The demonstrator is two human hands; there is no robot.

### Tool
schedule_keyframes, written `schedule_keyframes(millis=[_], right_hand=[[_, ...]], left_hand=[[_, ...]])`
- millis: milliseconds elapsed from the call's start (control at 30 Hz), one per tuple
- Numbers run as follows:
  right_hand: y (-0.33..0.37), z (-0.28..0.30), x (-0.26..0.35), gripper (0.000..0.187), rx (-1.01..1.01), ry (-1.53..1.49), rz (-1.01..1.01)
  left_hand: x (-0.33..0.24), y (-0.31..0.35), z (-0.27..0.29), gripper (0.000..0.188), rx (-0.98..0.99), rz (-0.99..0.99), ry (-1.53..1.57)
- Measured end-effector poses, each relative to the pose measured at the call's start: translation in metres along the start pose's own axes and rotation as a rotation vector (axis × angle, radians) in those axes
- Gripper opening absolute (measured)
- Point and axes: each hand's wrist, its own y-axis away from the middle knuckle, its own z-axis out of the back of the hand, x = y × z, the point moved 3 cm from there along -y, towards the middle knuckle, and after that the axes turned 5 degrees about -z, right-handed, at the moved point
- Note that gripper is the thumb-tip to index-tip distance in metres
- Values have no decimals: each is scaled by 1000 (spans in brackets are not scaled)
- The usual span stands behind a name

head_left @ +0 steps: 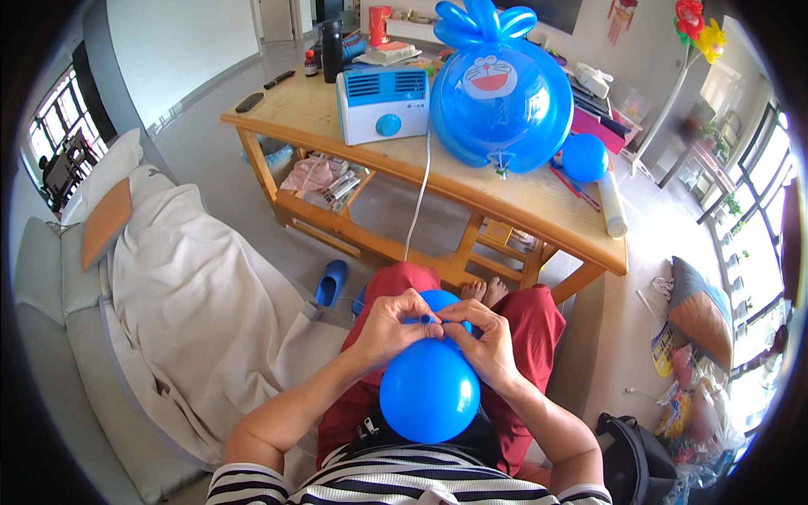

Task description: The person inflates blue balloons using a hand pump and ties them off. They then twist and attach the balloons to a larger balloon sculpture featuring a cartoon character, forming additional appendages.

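1. Balloon [429,391], blue and round, sits in the lap against the striped shirt in the head view; left hand [389,324] and right hand [488,341] meet at its neck, fingers [421,316] pinched tight on it.
2. Risk, as I judge it: a loosened pinch would let air escape; nails pressing could burst it.
3. Count: one held balloon, one big blue character balloon [501,93] and one small blue balloon [584,156] on the wooden surface [471,181], one fan [383,103].

A home living room: grey sofa [59,337], wooden coffee table [539,202], slipper [332,281] on the floor.
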Motion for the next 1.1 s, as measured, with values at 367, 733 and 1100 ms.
schedule_keyframes(millis=[367, 733, 1100], right_hand=[[12, -12, 5, 18, -83, 96, 284], [19, -34, -10, 18, -57, -159, 27], [16, -40, -10, 12, 48, 56, 65]], left_hand=[[-15, 2, 10, 23, 83, 297, 176], [-5, 21, 18, 24, 45, 228, 205], [-24, 27, 23, 23, -33, -44, -66]])
